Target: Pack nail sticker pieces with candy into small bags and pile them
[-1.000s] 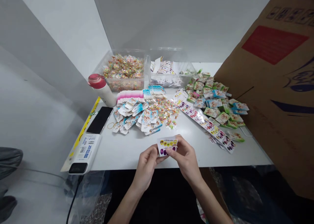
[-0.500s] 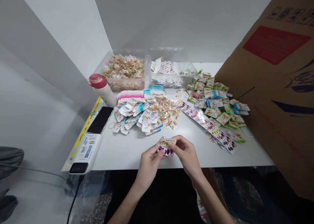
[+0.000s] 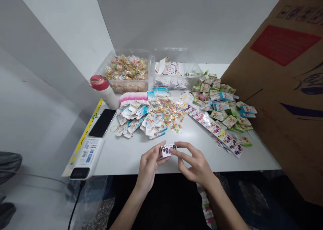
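Observation:
A small printed card (image 3: 168, 150) with dark oval pictures sits folded between my two hands, just above the table's front edge. My left hand (image 3: 150, 166) grips its left end between thumb and fingers. My right hand (image 3: 194, 164) has its fingers spread, with two fingertips on the card's right end. Beyond the hands lies a long strip of printed sticker sheets (image 3: 212, 127). A spill of small wrapped pieces (image 3: 171, 114) and a heap of blue-and-white folded cards (image 3: 140, 122) lie further up the white table (image 3: 121, 156).
Two clear plastic tubs (image 3: 127, 73) stand at the back, beside a red-capped bottle (image 3: 104, 92). A heap of green-and-blue packets (image 3: 219, 102) fills the right side. A black phone (image 3: 102, 123) and a white box (image 3: 87, 157) lie at the left edge. A cardboard carton (image 3: 277, 88) stands at the right.
The card has shrunk from an open, curved strip to a small folded piece. My hands have moved lower, and the fingers of my right hand have spread apart.

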Demonstrator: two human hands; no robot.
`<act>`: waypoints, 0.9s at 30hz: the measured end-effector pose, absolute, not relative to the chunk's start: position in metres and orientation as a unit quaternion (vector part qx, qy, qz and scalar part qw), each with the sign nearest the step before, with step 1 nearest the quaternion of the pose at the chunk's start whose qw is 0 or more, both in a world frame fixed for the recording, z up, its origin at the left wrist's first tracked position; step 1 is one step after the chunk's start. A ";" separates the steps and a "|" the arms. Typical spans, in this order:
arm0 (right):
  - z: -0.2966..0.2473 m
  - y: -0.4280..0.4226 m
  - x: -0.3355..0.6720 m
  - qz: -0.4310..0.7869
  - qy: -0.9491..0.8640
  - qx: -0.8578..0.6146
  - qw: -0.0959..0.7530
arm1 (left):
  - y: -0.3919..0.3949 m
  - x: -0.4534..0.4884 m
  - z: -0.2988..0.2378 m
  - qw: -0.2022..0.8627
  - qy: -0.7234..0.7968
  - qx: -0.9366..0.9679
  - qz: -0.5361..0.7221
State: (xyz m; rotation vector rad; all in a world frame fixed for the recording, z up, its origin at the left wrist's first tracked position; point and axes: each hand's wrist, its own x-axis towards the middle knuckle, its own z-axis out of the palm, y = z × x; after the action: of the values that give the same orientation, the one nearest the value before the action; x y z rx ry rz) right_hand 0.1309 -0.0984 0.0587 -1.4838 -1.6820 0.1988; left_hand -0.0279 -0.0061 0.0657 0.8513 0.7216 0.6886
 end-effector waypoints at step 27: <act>0.014 0.013 0.207 0.161 -0.446 -0.759 0.446 | -0.005 -0.012 -0.006 0.603 0.439 0.612 0.262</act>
State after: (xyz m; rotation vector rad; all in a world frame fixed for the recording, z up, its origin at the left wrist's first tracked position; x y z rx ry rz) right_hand 0.2065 0.0134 0.0141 -1.8815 -1.1047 0.3995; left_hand -0.0124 -0.0047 -0.0056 1.4172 1.0169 0.6064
